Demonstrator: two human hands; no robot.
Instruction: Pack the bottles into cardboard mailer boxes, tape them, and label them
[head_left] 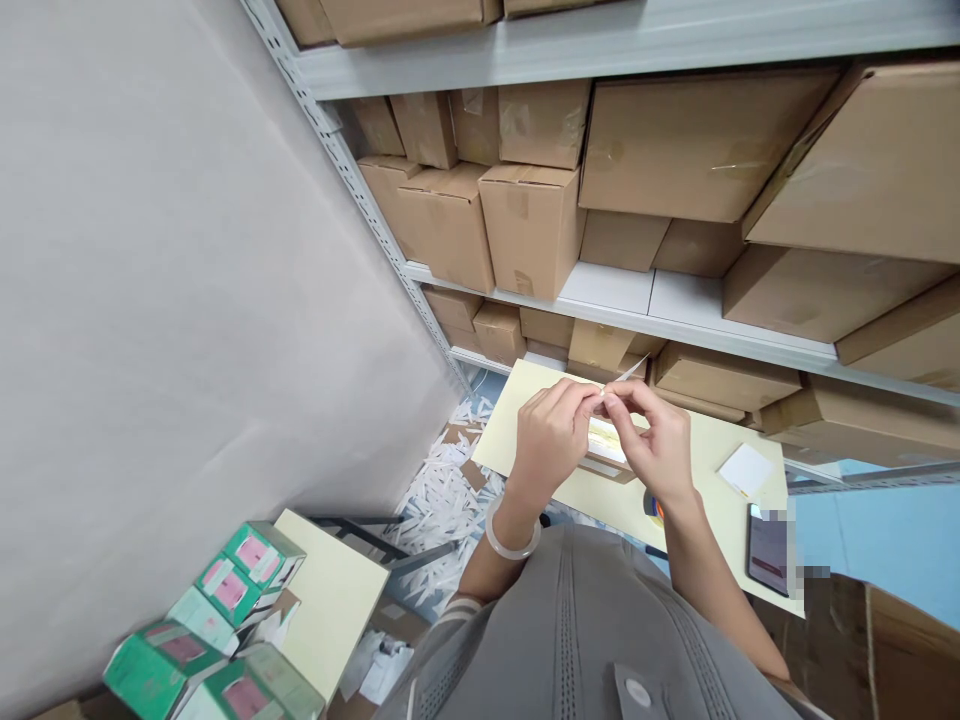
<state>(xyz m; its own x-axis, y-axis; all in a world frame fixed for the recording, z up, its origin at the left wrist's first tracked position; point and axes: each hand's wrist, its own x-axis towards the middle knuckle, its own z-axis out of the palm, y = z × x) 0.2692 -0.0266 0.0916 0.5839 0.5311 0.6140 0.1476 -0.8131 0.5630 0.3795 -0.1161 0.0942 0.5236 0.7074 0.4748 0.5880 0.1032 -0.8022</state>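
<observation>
My left hand (551, 432) and my right hand (654, 432) meet fingertip to fingertip above a pale yellow table (705, 450). Both are closed in a pinch. From between the fingers of my right hand a thin white paper strip (632, 369) sticks out, pointed at its end. A small white bit shows where the fingertips of both hands meet, and most of it is hidden. Below them stands a small cardboard box (606, 470) holding white and yellowish pieces. Close to my right wrist lies a round, dark object with an orange and blue centre (654, 507), partly covered.
A phone (766, 550) and a white paper stack (745, 468) lie on the table's right. Shelves (615, 312) full of cardboard boxes rise behind. White paper strips (442, 500) litter the floor at left. Green boxes (251, 560) stand by a second table (337, 590). A brown carton (907, 640) is at lower right.
</observation>
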